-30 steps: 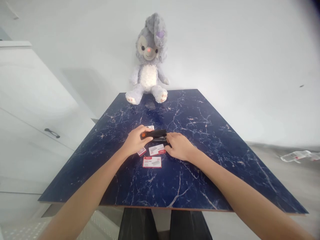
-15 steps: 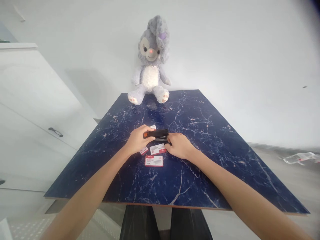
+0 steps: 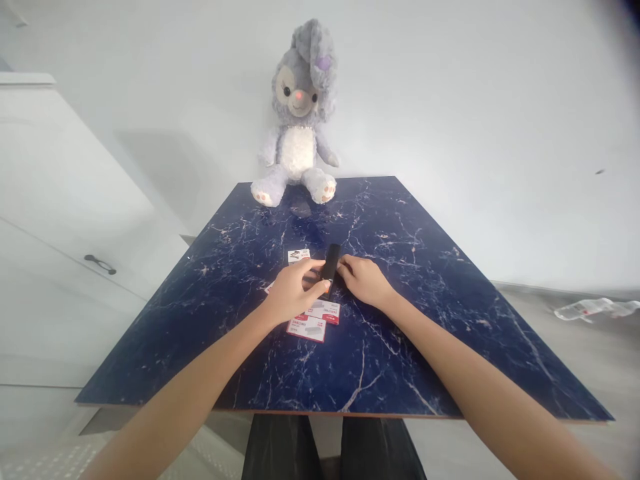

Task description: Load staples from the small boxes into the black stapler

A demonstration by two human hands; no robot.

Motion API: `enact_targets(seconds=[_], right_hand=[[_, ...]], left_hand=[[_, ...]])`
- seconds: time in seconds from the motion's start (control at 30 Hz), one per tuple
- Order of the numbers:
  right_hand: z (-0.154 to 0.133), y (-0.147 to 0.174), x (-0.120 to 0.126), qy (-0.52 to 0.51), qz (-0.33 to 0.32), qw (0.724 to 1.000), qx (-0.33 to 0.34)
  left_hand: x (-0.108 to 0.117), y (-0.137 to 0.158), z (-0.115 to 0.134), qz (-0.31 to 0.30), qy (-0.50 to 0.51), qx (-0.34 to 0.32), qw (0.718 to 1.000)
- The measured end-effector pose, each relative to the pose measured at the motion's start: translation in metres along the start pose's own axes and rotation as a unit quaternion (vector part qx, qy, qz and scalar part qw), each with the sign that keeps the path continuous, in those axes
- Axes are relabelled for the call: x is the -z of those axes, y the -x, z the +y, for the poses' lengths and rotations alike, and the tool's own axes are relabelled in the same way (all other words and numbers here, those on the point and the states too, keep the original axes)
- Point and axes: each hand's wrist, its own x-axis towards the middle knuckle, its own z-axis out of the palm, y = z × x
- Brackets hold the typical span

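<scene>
A black stapler [image 3: 331,261] with an orange mark at its near end stands over the middle of the table, its length pointing away from me. My left hand [image 3: 290,290] grips it from the left, thumb at the near end and fingers behind. Curled fingers of my right hand [image 3: 367,280] press against its right side. Just below lies a white and red staple box [image 3: 327,311], overlapping another staple box [image 3: 306,329]. Beyond my left hand sits a small white box or card [image 3: 299,255] with a dark picture. My left hand partly covers a further red-edged piece.
A grey plush rabbit [image 3: 299,133] sits at the far table edge against the wall. The dark blue marbled table [image 3: 400,347] spans the view. White drawers [image 3: 60,267] stand at left. Clear plastic packaging [image 3: 595,309] lies on the floor at right.
The stapler has turned from lying crosswise to pointing away from me. The near staple boxes have shifted and tilted, now overlapping. My left hand has moved right and nearer me.
</scene>
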Motion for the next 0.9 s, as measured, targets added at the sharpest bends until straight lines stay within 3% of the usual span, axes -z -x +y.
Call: enact_targets(seconds=[0.13, 0.2, 0.37, 0.47, 0.53, 0.6, 0.7, 0.9], right_hand=[[0.003, 0.002, 0.008, -0.06, -0.048, 0.996, 0.044], [0.003, 0.003, 0.01, -0.078, -0.062, 0.994, 0.05], [0.001, 0.006, 0.014, -0.095, -0.032, 0.994, 0.03], [-0.001, 0.009, 0.019, -0.1, 0.003, 0.995, 0.021], [-0.003, 0.013, 0.024, -0.105, 0.033, 0.993, 0.044], [-0.008, 0.017, 0.028, -0.103, 0.059, 0.988, 0.102], [-0.018, 0.023, 0.032, -0.087, 0.061, 0.974, 0.2], [-0.033, 0.031, 0.03, -0.067, 0.015, 0.959, 0.275]], left_hand=[[0.006, 0.002, -0.001, -0.097, 0.063, 0.015, 0.993], [0.008, 0.002, -0.001, -0.106, 0.038, 0.009, 0.994], [0.028, -0.005, -0.005, 0.015, -0.183, -0.037, 0.982], [0.058, -0.008, -0.012, 0.051, -0.296, 0.002, 0.954], [0.079, -0.004, -0.017, 0.004, -0.336, 0.054, 0.94], [0.095, 0.002, -0.021, -0.082, -0.318, 0.11, 0.938], [0.101, 0.011, -0.021, -0.17, -0.261, 0.126, 0.942], [0.076, 0.007, -0.007, -0.171, -0.196, 0.06, 0.964]])
